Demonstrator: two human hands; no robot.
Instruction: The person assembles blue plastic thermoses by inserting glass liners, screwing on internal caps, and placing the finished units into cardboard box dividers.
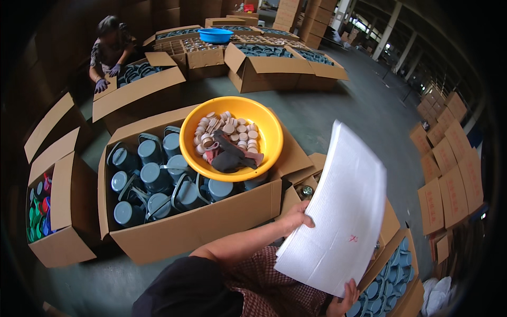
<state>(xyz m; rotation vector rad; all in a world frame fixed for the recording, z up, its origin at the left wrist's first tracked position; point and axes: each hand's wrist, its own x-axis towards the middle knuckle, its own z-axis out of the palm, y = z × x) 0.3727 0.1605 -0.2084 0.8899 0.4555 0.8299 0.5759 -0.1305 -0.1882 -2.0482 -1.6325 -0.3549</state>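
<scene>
A stack of thin white foam sheets (338, 216) is held up at a tilt in front of me, with a small red mark on it. My left hand (298, 217) is closed on its left edge, thumb on top. At the lower edge, my right hand (344, 301) grips the same stack. Partly hidden behind the sheets is an open carton (289, 203) with a shiny glass piece (307, 190) in it. To the left, a yellow basin (272, 140) of beige round caps (228, 128) and dark gloves (229, 159) rests on a carton of blue-grey handled containers (156, 177).
A co-worker (110, 47) with purple gloves leans over another open carton (138, 95) at far left. More filled cartons (280, 66) and a blue basin (215, 35) stand behind. Flattened cardboard boxes (449, 179) lean at right; blue-grey containers (388, 280) fill a carton beside my right hand.
</scene>
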